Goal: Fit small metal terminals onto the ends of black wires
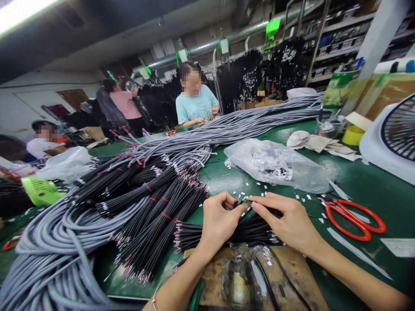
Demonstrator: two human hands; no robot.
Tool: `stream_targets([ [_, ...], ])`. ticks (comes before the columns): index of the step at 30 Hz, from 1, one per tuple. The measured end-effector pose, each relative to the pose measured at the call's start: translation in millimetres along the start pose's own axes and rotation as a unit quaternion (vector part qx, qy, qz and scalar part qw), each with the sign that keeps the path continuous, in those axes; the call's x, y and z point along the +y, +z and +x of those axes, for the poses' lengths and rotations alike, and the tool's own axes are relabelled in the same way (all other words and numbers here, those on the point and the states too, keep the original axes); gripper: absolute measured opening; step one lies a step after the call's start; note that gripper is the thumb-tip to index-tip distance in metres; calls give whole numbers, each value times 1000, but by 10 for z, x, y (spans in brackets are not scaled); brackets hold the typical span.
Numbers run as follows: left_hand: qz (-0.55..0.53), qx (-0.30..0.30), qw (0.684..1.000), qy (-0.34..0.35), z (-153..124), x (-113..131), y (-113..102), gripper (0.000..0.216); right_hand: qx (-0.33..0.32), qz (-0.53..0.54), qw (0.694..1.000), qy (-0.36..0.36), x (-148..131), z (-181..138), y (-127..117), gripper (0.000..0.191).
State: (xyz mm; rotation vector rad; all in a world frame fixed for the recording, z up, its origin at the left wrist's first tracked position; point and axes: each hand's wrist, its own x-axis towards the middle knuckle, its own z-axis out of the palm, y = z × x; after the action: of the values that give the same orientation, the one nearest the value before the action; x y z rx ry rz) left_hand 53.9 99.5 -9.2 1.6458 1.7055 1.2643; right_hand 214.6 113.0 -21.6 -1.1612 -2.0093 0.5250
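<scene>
My left hand [222, 218] is closed in a pinch on a short dark length of what looks like black cable [237, 202]. Close against it, my right hand [287, 220] pinches at the same spot with thumb and forefinger; the small part between the fingertips is too fine to make out. Below both hands lies a bundle of black cables [191, 235] with stripped, reddish ends. Nearer me is a brown board [210, 285] bearing a tape-wrapped yellowish lump [240, 280] and loose black cable [266, 283]. Small white tags [298, 197] are scattered beyond my hands.
Tied black cable bundles [162, 216] and thick grey cables [58, 233] fill the left. Red-handled scissors [353, 218] lie right, near a plastic bag [275, 164] and a white fan [389, 138]. A co-worker [196, 106] sits across the green table [343, 172]; two other people are farther left.
</scene>
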Motion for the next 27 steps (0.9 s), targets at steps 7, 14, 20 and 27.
stream_targets([
  [7,-47,-150,987,-18,35,22,-69,21,27,42,999,3,31,34,-49,25],
  [14,-30,-223,974,16,14,13,-50,22,19,117,993,-23,32,52,14,23],
  [20,-32,-225,974,5,23,50,-61,22,7,123,992,-18,40,68,-16,17],
  [27,-47,-156,986,-26,-5,-5,22,20,15,105,994,13,86,51,75,21],
])
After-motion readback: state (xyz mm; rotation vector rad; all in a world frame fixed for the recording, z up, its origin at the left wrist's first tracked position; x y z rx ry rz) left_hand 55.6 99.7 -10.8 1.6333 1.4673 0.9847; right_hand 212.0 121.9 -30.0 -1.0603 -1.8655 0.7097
